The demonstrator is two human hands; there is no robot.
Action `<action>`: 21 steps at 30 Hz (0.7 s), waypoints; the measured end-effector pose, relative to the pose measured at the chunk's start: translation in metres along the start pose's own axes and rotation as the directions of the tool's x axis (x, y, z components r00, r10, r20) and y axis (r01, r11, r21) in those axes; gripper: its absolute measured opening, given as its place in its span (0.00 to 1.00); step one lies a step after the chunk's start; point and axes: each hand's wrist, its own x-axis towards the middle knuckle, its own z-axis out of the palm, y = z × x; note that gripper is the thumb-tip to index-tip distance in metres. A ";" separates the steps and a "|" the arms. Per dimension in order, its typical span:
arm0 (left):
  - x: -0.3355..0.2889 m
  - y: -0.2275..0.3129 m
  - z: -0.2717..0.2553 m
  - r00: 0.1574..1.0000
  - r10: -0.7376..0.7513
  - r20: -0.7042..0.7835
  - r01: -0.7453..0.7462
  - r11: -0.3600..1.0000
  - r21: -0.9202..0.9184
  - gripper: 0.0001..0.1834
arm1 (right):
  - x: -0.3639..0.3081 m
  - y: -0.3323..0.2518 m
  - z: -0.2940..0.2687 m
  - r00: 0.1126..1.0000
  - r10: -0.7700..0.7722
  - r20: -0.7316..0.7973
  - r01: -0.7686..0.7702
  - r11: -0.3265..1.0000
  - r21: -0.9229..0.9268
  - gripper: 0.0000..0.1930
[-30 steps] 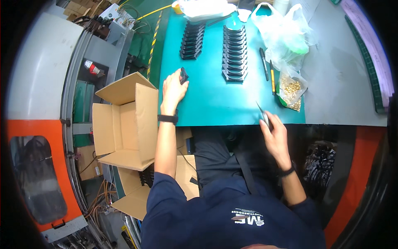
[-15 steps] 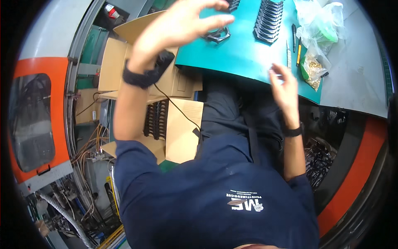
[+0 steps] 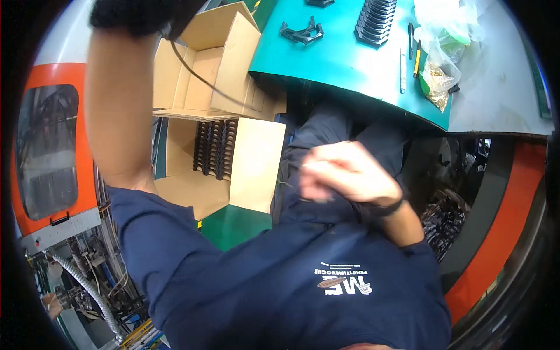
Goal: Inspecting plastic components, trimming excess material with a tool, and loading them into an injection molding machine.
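Note:
My left forearm (image 3: 119,111) reaches up past the left side, with a dark fuzzy band at the wrist; the hand itself lies beyond the picture's upper edge. Over my lap is my right hand (image 3: 350,172), bent inward and touching no table or box. Its fingers look curled but are smeared by motion, so what they hold, if anything, does not show. On the green table, a black curved plastic part (image 3: 302,32) lies near the left edge. A row of similar black parts (image 3: 375,22) is nested together further right.
Beside my left leg, an open cardboard box (image 3: 256,166) holds stacked black parts (image 3: 216,149). Behind it stands another open carton (image 3: 204,70), crossed by a cable. A pen (image 3: 410,41), a cutter (image 3: 417,59) and a bag of small brass-coloured pieces (image 3: 437,87) lie at the table's right.
My left arm has swung up and left, taking the hand from above the table out of view. My right hand has drawn back from the table edge to over my lap.

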 end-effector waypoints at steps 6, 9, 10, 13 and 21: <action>-0.043 0.010 0.091 0.998 0.042 0.055 0.012 0.677 -0.736 0.18 | -0.110 -0.038 -0.033 0.610 -0.657 -0.444 0.688 0.716 -0.115 0.15; -0.098 0.066 0.161 0.946 -0.040 0.321 0.322 0.215 -0.922 0.13 | -0.158 -0.026 -0.018 0.568 -0.281 -0.774 0.047 0.949 -0.311 0.08; -0.107 0.082 0.183 0.889 0.040 0.457 0.446 0.153 -0.882 0.12 | -0.165 -0.022 -0.008 0.521 -0.181 -0.834 -0.068 0.965 -0.252 0.08; -0.146 0.131 0.265 0.815 0.469 0.339 0.396 -0.024 -0.918 0.21 | -0.175 -0.007 0.028 0.290 -0.044 -0.956 -0.289 0.948 -0.131 0.07; -0.156 0.213 0.232 0.411 0.912 -0.008 -0.018 -0.001 -1.000 0.18 | -0.212 -0.007 0.187 -0.535 -0.794 -0.289 -0.737 0.605 -0.301 0.06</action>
